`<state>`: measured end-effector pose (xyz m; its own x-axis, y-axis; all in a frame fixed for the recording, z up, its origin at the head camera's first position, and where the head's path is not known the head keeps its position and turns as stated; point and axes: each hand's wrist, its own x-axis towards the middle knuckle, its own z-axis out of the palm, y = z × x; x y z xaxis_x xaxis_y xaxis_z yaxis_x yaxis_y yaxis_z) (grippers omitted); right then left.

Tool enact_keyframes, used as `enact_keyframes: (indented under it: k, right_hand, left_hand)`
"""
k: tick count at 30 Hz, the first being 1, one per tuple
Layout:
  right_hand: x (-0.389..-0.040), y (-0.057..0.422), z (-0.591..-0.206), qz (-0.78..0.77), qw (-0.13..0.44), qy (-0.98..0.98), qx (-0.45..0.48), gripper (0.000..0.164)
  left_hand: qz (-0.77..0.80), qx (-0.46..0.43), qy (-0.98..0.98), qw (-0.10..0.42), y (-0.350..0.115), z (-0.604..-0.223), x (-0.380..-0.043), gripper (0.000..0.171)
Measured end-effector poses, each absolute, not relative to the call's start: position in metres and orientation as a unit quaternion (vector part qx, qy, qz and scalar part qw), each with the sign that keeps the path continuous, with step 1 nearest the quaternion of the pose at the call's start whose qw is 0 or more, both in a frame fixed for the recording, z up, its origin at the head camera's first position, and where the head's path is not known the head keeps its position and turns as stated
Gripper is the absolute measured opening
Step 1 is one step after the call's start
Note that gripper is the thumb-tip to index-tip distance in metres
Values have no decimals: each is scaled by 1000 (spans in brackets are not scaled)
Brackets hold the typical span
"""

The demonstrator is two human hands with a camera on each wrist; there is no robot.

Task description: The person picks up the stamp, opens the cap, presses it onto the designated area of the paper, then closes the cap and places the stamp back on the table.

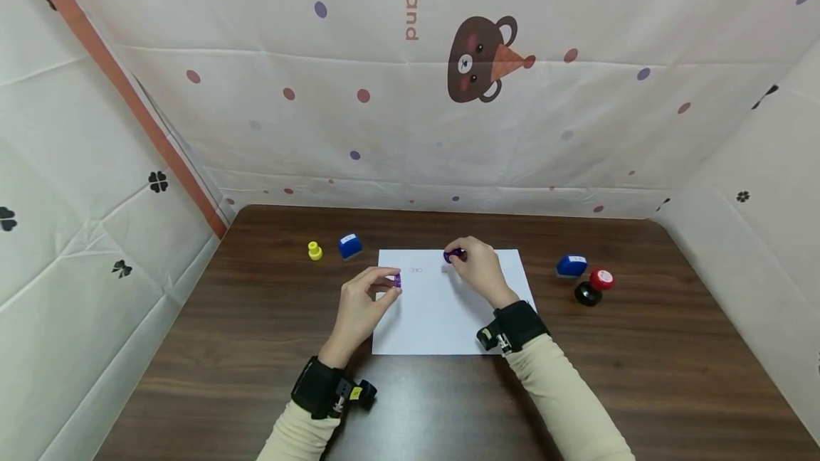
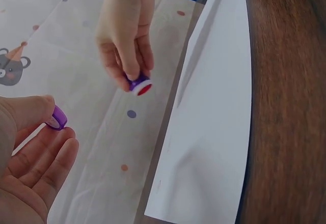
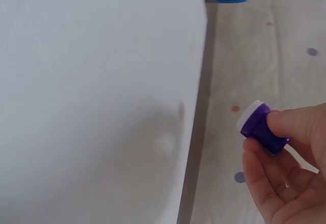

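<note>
My left hand (image 1: 364, 304) pinches a small purple cap (image 2: 59, 118) between thumb and fingertips, at the left edge of a white sheet of paper (image 1: 442, 319). Above the paper's far right part, my right hand (image 1: 479, 269) grips a purple stamp (image 3: 264, 130) by its body. The stamp's white rim and round red face (image 2: 144, 88) show in the left wrist view, uncovered and tilted. A small faint reddish mark (image 1: 416, 269) lies near the top of the sheet, between the two hands.
Left of the paper stand a yellow stamp-like piece (image 1: 314, 251) and a blue block-shaped stamp (image 1: 349, 246). To the right are another blue one (image 1: 571, 265), a red-topped round piece (image 1: 601, 279) and a black round piece (image 1: 587, 294). A patterned cloth (image 1: 384, 126) hangs behind the brown table (image 1: 256, 347).
</note>
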<state>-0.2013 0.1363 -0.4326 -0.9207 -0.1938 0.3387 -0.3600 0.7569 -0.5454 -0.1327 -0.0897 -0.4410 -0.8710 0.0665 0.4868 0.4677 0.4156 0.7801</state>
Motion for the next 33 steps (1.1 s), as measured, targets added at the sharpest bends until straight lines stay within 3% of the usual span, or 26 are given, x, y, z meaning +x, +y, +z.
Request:
enact_keyframes:
  k: [9, 18, 33]
  right_hand:
    - [-184, 144, -426, 398, 137, -898, 124, 14]
    - [-159, 144, -421, 533, 59, -842, 54, 16]
    - [-126, 122, -408, 632, -12, -770, 89, 20]
  left_hand:
    - [-526, -162, -813, 189, -81, -436, -132, 25]
    - [-532, -165, -809, 188, -68, -434, -133, 25]
    - [-542, -188, -800, 177, -51, -430, -130, 24]
